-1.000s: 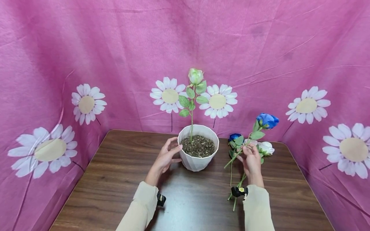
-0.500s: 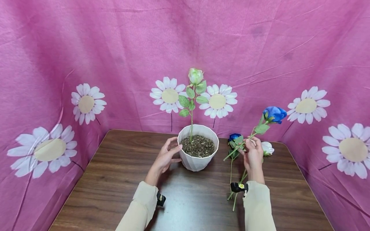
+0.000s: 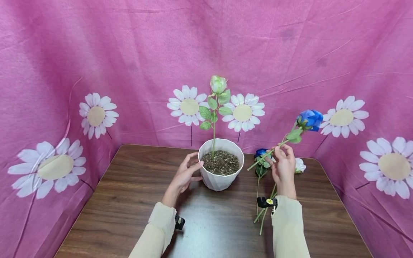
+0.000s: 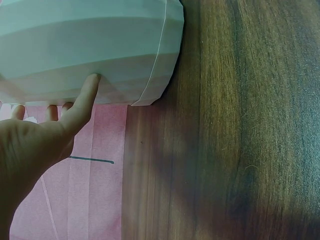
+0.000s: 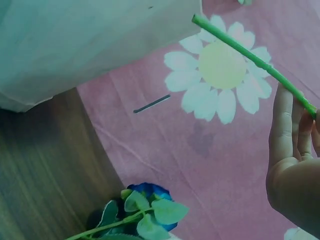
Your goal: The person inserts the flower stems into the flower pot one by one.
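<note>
In the head view, a white faceted flowerpot holds dark soil, with a pale green rose upright in it. My left hand rests against the pot's left side, and in the left wrist view its fingertips touch the outer wall. My right hand pinches the stem of a blue rose right of the pot. That rose slants, bloom up to the right and cut end toward the pot. The right wrist view shows the bare green stem jutting past the fingers.
On the wooden table, a darker blue rose and a white rose lie right of the pot, stems toward me. Part of them is hidden behind my right hand. A pink curtain with printed daisies surrounds the table.
My right hand has lifted the blue rose up and a little to the right, away from the roses lying on the table. My left hand and the pot have stayed put.
</note>
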### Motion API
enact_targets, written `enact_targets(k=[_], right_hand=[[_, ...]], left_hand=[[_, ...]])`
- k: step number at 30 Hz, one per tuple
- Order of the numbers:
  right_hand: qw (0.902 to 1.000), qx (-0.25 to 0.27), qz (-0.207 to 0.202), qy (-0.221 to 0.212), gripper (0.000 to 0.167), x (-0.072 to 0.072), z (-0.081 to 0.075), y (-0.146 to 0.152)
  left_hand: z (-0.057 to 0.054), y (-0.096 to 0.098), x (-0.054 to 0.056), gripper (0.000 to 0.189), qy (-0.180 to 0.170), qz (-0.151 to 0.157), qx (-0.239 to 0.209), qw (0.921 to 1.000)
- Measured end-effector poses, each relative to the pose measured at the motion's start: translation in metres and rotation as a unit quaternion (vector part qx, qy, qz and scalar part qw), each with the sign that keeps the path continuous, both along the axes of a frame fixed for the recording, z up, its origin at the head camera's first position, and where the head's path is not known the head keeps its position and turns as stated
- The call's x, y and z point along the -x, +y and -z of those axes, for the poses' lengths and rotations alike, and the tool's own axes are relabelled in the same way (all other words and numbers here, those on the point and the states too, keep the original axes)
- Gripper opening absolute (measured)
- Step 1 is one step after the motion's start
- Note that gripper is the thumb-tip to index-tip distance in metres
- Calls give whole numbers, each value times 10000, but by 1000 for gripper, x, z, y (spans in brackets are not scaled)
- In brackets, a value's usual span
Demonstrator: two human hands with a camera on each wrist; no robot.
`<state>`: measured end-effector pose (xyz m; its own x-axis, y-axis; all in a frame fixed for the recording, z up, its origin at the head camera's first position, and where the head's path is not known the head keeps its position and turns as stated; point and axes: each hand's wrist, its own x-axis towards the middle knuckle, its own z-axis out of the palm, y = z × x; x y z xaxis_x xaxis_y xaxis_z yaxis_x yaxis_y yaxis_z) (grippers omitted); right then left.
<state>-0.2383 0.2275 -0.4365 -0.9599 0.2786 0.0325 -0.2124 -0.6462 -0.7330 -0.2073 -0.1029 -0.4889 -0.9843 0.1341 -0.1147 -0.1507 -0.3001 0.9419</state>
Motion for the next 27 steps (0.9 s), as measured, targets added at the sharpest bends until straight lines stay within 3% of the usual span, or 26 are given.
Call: enact_targets(k=[15,27], right_hand=[[9994,-260,43,241,7,13,-13,-18],[9930,-1093,110,424,7,20,-14,-36]], left_hand=[[0,0,-1,55,10,-20,16,10000],[1,0,0,54,42,-18,30,10000]])
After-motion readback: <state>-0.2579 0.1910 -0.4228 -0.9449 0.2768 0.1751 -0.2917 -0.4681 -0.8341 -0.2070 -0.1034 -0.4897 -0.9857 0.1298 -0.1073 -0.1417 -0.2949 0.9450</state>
